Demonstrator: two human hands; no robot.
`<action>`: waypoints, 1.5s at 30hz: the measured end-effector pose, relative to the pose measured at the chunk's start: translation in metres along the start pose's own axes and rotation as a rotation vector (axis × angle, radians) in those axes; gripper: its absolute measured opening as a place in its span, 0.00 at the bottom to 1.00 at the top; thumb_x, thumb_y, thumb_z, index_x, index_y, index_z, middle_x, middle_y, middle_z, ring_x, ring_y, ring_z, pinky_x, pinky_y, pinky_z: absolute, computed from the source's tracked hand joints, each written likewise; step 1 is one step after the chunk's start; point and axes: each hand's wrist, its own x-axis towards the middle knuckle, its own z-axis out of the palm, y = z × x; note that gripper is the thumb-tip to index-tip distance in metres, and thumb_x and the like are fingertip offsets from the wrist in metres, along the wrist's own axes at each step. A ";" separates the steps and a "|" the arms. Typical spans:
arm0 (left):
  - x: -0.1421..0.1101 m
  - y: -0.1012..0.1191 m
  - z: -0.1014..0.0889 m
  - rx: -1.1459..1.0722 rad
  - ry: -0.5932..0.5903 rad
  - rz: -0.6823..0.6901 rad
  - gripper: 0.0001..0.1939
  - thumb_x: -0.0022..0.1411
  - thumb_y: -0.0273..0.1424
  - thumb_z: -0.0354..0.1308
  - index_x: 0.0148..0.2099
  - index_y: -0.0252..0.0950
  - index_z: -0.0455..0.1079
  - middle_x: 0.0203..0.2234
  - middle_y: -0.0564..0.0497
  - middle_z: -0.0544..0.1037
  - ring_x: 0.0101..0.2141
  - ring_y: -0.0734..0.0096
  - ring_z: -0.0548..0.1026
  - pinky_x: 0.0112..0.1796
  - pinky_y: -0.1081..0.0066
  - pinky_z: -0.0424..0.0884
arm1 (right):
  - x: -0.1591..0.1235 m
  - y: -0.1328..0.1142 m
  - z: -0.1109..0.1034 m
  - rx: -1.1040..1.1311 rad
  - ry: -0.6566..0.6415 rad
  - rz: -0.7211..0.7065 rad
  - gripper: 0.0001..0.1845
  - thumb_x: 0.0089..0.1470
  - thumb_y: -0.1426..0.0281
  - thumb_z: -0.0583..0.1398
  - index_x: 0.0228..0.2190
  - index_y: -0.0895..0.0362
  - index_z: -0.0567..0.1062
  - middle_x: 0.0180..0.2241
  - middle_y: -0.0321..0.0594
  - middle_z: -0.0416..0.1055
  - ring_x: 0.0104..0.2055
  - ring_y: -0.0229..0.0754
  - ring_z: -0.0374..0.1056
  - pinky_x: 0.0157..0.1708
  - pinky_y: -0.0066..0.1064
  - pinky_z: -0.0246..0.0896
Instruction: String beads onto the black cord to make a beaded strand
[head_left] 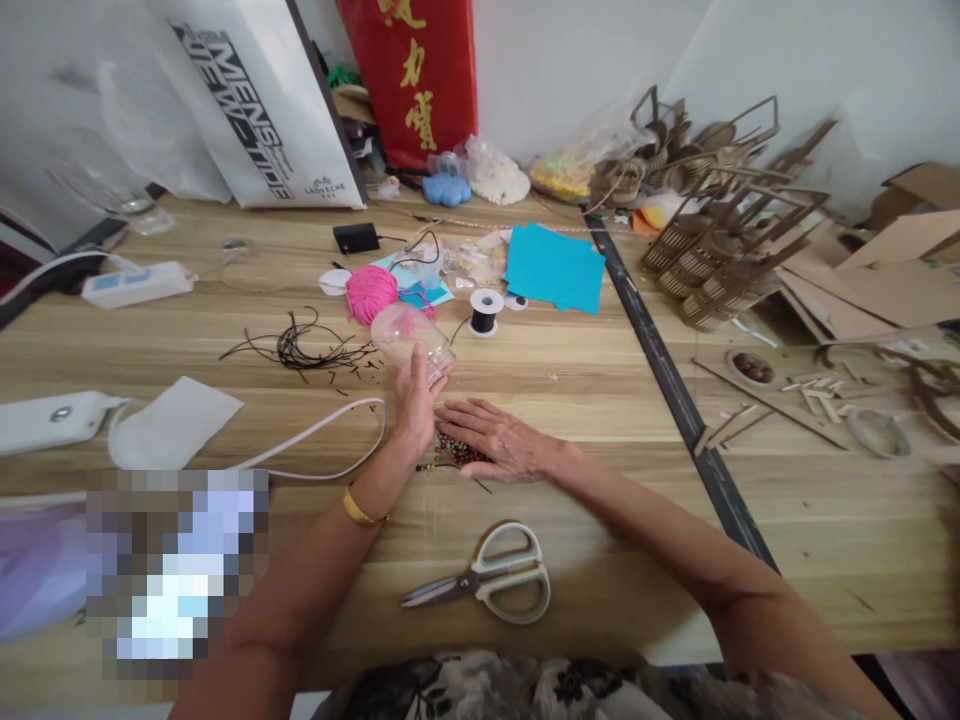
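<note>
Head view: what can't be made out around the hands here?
- Small dark beads: mostly hidden under the flat right hand; count unclear.
- Clear plastic jar: contents blurred; left hand covers its mouth.
- Lower left of the wooden table: pixelated patch.

Your left hand [417, 398] was raised on its edge, fingers pointing away from you and thumb up, its grip closed around something at the fingertips. A yellow band circled that wrist. Your right hand [501, 440] lay flat, palm down, fingers spread and pointing left toward your left wrist. Both forearms reached forward, bare, converging in front of you.
</note>
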 end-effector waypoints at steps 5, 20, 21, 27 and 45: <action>0.001 -0.001 -0.001 -0.006 0.004 0.002 0.22 0.59 0.48 0.54 0.47 0.35 0.68 0.46 0.44 0.74 0.44 0.64 0.76 0.51 0.61 0.68 | 0.007 -0.007 0.000 -0.071 -0.002 -0.026 0.37 0.60 0.50 0.47 0.59 0.65 0.57 0.61 0.54 0.54 0.66 0.52 0.45 0.64 0.49 0.38; -0.028 0.009 0.018 -0.105 -0.232 -0.200 0.28 0.61 0.52 0.46 0.45 0.33 0.70 0.38 0.44 0.77 0.40 0.64 0.76 0.46 0.64 0.68 | -0.014 -0.003 -0.019 0.092 0.568 0.299 0.42 0.57 0.59 0.57 0.63 0.57 0.42 0.62 0.53 0.47 0.65 0.51 0.47 0.61 0.49 0.53; -0.033 0.011 0.022 -0.131 -0.272 -0.227 0.29 0.61 0.53 0.45 0.47 0.33 0.70 0.40 0.43 0.77 0.42 0.63 0.75 0.45 0.64 0.68 | -0.013 -0.004 -0.018 0.078 0.599 0.310 0.43 0.56 0.59 0.58 0.63 0.57 0.41 0.62 0.53 0.46 0.65 0.52 0.45 0.61 0.49 0.53; -0.066 0.023 0.041 -0.313 -0.471 -0.419 0.33 0.61 0.56 0.41 0.54 0.36 0.67 0.46 0.44 0.75 0.50 0.56 0.71 0.48 0.59 0.67 | -0.005 -0.010 -0.022 -0.045 0.727 0.286 0.44 0.55 0.64 0.59 0.63 0.54 0.39 0.64 0.52 0.41 0.66 0.56 0.44 0.59 0.53 0.55; -0.101 0.012 0.044 0.004 -0.835 -0.670 0.35 0.59 0.57 0.41 0.36 0.30 0.73 0.32 0.41 0.79 0.38 0.59 0.75 0.42 0.63 0.66 | -0.081 -0.030 -0.061 0.420 0.840 0.497 0.36 0.50 0.63 0.63 0.58 0.52 0.57 0.57 0.47 0.59 0.59 0.51 0.59 0.56 0.47 0.58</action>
